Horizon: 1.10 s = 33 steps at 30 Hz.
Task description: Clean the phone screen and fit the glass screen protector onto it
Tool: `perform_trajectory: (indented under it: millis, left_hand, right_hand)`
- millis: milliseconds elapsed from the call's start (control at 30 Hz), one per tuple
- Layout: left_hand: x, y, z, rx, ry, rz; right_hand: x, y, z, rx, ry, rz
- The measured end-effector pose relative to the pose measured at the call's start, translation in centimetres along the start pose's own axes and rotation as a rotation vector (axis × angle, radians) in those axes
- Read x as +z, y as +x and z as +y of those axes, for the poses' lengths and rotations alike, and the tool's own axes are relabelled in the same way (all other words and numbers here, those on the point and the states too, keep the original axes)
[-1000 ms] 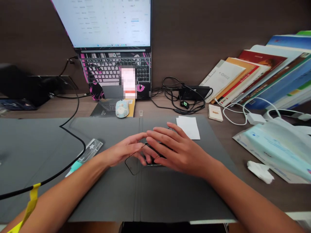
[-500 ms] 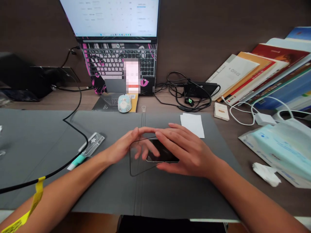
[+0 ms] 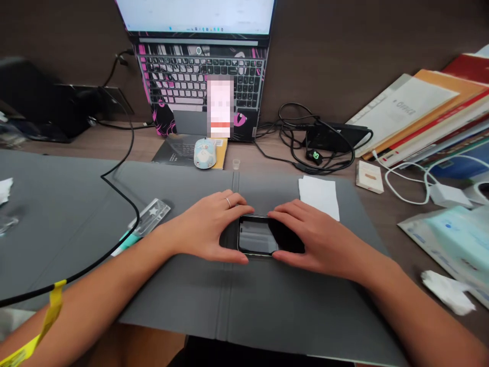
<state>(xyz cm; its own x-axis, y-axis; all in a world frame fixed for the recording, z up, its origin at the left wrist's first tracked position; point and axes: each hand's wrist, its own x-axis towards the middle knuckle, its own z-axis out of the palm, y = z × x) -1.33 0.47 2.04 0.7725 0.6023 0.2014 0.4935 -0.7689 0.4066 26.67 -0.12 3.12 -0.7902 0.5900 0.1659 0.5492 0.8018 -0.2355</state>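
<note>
At the far left, a white scrap (image 3: 5, 190) lies on the gray mat (image 3: 179, 293) that covers much of the counter (image 3: 387, 224). A black cable (image 3: 122, 192) runs down past a clear plastic case (image 3: 155, 216) with a star on it, beside the left forearm. The left hand (image 3: 208, 229), wearing a ring, curves around the phone's left end, thumb and fingertips spread at its long edges; whether it grips cannot be told. Beyond sit the laptop (image 3: 191, 84) and a mouse (image 3: 205, 154). The phone (image 3: 257, 238) is on the mat between both hands. The right hand (image 3: 319, 239) grips its right part, thumb near, fingers far. Then come white paper (image 3: 319, 196), a small box (image 3: 369, 177), leaning books (image 3: 416, 102) and crumpled tissue (image 3: 446, 293).
</note>
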Motion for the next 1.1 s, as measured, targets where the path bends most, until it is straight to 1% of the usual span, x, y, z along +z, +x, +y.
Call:
perform_trajectory:
  millis: [100, 367, 900, 1100]
  left_hand:
    - [0.25, -0.01, -0.06, 0.005, 0.025, -0.034]
    - [0.44, -0.09, -0.08, 0.006, 0.091, -0.068]
    - [0.66, -0.10, -0.34, 0.034, 0.093, -0.041]
    - [0.62, -0.10, -0.33, 0.032, 0.094, -0.047]
  right_hand:
    - [-0.10, -0.02, -0.05, 0.004, 0.001, -0.002]
    - [0.16, -0.10, -0.06, 0.004, 0.002, -0.051]
    - [0.13, -0.04, -0.10, 0.028, 0.010, -0.083]
    - [0.05, 0.08, -0.19, 0.022, 0.003, -0.098]
